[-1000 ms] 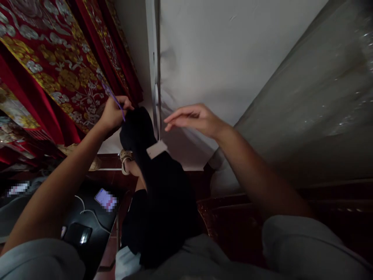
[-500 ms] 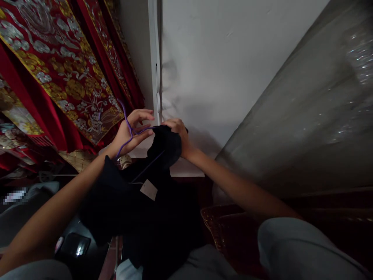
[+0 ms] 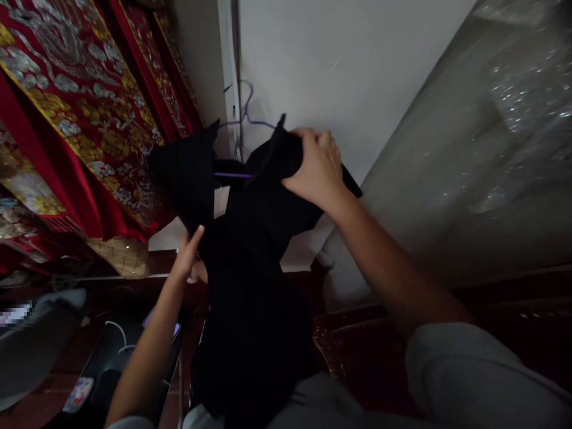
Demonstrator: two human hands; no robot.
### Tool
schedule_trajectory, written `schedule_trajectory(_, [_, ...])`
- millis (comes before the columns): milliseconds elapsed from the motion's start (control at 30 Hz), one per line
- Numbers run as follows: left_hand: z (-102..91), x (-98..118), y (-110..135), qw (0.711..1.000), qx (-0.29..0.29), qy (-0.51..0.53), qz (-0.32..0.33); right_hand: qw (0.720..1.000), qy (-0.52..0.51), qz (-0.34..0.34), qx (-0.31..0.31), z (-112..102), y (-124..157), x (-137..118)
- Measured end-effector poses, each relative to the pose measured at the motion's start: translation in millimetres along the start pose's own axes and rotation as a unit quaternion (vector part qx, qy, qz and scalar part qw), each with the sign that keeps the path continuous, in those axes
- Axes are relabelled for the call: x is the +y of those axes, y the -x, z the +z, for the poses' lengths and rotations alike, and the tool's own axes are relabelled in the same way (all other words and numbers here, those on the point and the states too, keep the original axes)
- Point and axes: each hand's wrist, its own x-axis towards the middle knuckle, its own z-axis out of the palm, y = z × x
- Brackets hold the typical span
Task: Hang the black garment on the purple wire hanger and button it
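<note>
A black garment (image 3: pixel 254 268) hangs on a purple wire hanger (image 3: pixel 247 116) held up in front of the white wall. My right hand (image 3: pixel 315 167) grips the garment's right shoulder over the hanger, fingers closed on the cloth. My left hand (image 3: pixel 190 253) is lower, fingers stretched out, touching the garment's left side below its sleeve. A pale tag (image 3: pixel 220 201) shows inside the neck opening.
Red and gold embroidered hangings (image 3: pixel 84 113) cover the left. A white wall (image 3: pixel 339 65) is ahead and a grey glittery sheet (image 3: pixel 482 155) slopes on the right. Below left lie a phone (image 3: pixel 161 322), a white cable (image 3: pixel 120 339) and dark devices.
The garment and hanger have risen; the hanger hook now stands above the collar. My right hand moved up onto the shoulder. My left hand left the hanger and dropped to the garment's side.
</note>
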Motion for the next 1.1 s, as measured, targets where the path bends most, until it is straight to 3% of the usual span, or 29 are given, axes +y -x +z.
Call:
schedule_trajectory(67, [6.3,-5.9,9.1,0.997,0.05,-0.042,0.048,0.999,-0.012,-0.035,-0.009,-1.1,9.2,-10.2])
schedule_trajectory(133, [9.1,-11.5,22.3,0.975,0.153,-0.088,0.133,0.997,-0.038,-0.063,-0.003,0.3,24.7,-12.7])
schedule_trajectory(200, [11.0,-14.1,36.8,0.923,0.268,-0.152,0.232,0.995,-0.058,-0.075,0.002,1.7,39.2,-9.5])
schedule_trajectory(233, [12.6,-13.5,43.0,0.896,0.298,-0.183,0.274,0.995,-0.062,-0.075,0.003,1.9,44.2,-7.1])
schedule_trajectory(267, [15.1,-11.5,47.7,0.882,0.292,-0.209,0.305,0.996,-0.061,-0.072,0.002,1.7,47.5,-4.8])
schedule_trajectory(300, [18.7,-8.1,50.5,0.884,0.247,-0.228,0.323,0.996,-0.057,-0.069,0.001,1.2,49.1,-3.0])
schedule_trajectory(400, [35.5,8.5,49.5,0.918,-0.017,-0.246,0.312,0.997,-0.045,-0.068,-0.002,-0.2,47.8,-0.9])
schedule_trajectory(467, [49.4,22.0,45.8,0.915,-0.129,-0.228,0.308,0.997,-0.043,-0.069,-0.009,-0.4,46.4,-0.7])
schedule_trajectory(533, [62.1,33.9,42.5,0.905,-0.135,-0.208,0.344,0.997,-0.045,-0.065,-0.019,-0.4,46.4,0.1])
schedule_trajectory(600, [71.0,41.1,38.5,0.898,-0.084,-0.217,0.374,0.997,-0.046,-0.06,-0.03,-0.6,46.7,2.1])
schedule_trajectory(700, [75.8,41.1,28.0,0.881,-0.035,-0.312,0.355,0.997,-0.037,-0.064,-0.037,-1.8,45.6,6.4])
schedule_trajectory(867, [67.9,30.8,22.1,0.871,-0.107,-0.412,0.247,0.997,-0.011,-0.069,-0.031,-2.8,41.0,15.9])
schedule_trajectory(1000, [54.7,32.5,47.1,0.876,-0.169,-0.368,0.262,0.998,-0.004,-0.052,-0.03,3.3,41.4,23.8])
schedule_trajectory(1100, [47.3,38.2,70.0,0.89,-0.143,-0.349,0.256,0.998,-0.013,-0.052,-0.02,9.0,48.5,22.2])
